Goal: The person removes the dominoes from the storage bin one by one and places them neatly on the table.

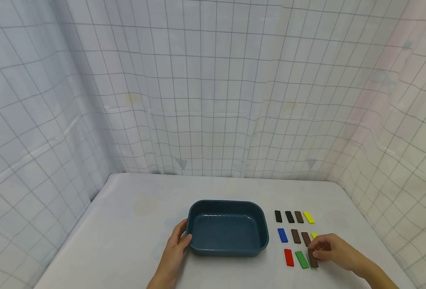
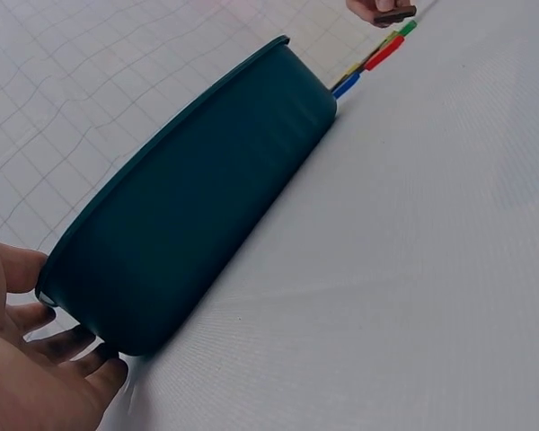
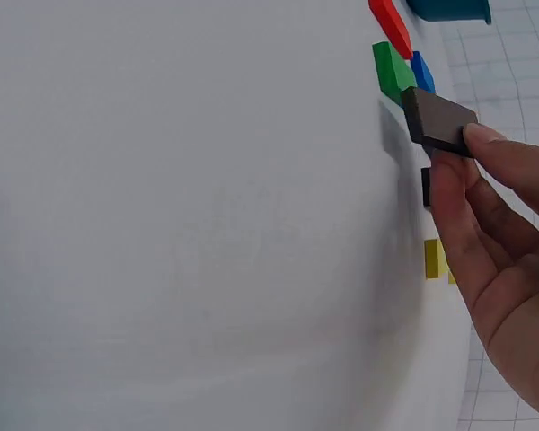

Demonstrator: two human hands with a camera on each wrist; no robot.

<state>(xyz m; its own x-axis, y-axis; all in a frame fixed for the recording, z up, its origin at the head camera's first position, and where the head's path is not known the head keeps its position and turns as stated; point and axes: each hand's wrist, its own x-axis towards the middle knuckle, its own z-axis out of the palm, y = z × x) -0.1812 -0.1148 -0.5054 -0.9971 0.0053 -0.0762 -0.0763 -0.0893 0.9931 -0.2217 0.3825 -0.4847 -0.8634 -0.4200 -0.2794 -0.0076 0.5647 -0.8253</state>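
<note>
A dark teal rectangular basin (image 1: 229,232) stands on the white-covered table. My left hand (image 1: 173,251) grips its left end, thumb at the rim and fingers against the outer wall, as the left wrist view shows. To the basin's right, my right hand (image 1: 333,252) pinches a flat dark brown block (image 3: 440,121) between thumb and fingers. In the right wrist view this block is tilted and raised off the cloth. Beside it lie a green block (image 1: 301,259) and a red block (image 1: 289,257). The hand partly covers a yellow block (image 1: 314,235) behind it.
More flat blocks lie in rough rows: a blue block (image 1: 282,235), brown blocks (image 1: 296,236), black blocks (image 1: 278,216) and another yellow block (image 1: 308,217). White gridded curtains (image 1: 216,100) hang behind the table (image 1: 126,224) and at both sides.
</note>
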